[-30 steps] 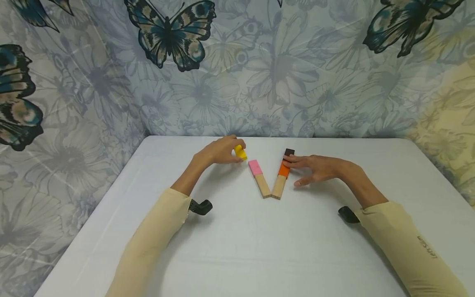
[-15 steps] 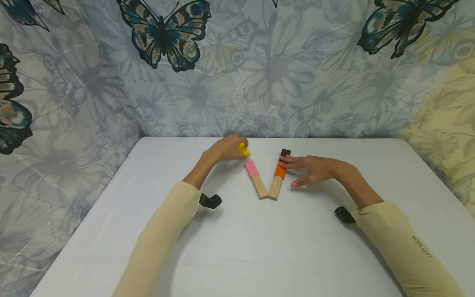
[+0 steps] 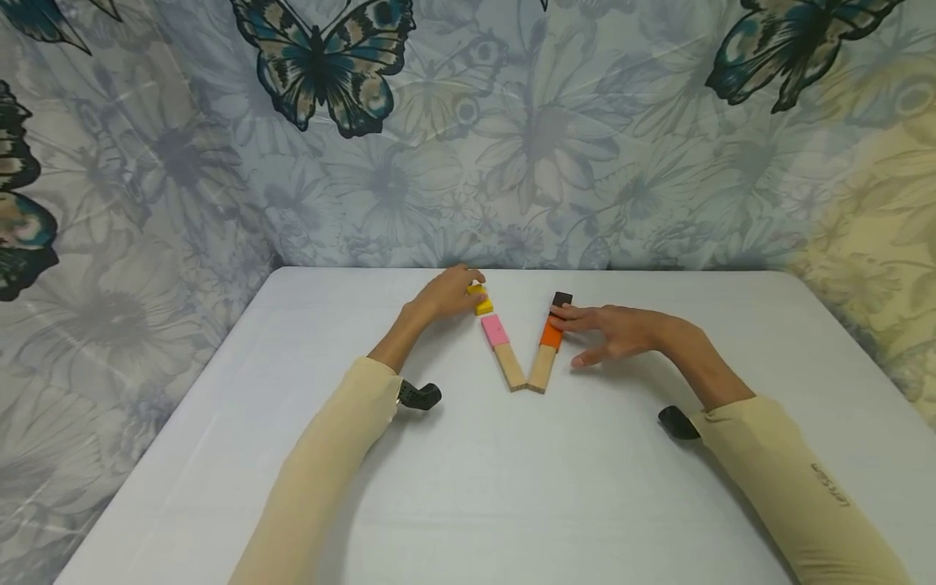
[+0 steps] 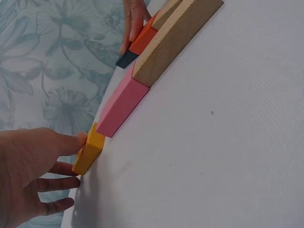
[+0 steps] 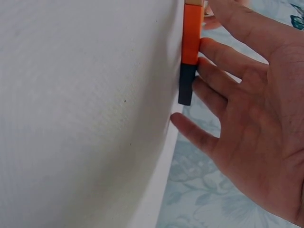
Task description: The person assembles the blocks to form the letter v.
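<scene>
My left hand [image 3: 448,292] pinches a small yellow block [image 4: 90,152] between thumb and fingers, down at the table by the far end of a pink block [image 3: 495,331]. Below the pink block lies a plain wooden block [image 3: 510,367], end to end with it. A second slanting row has another plain wooden block [image 3: 542,369], an orange block [image 5: 191,35] and a black block [image 5: 186,84]. The two rows meet at their near ends in a V. Across the orange and black blocks rest the extended fingertips of my right hand [image 3: 621,331], its thumb held apart.
The blocks lie on a white table [image 3: 468,487], near its back edge. Behind and to the left hangs a fabric backdrop [image 3: 541,162] printed with flowers and butterflies. A dark wrist camera [image 3: 420,396] juts from the left cuff, another dark camera [image 3: 678,423] from the right.
My left hand has carried the yellow block slightly right and lowered it beside the pink block's far end. The right hand stays on its row. The head view has shifted a little.
</scene>
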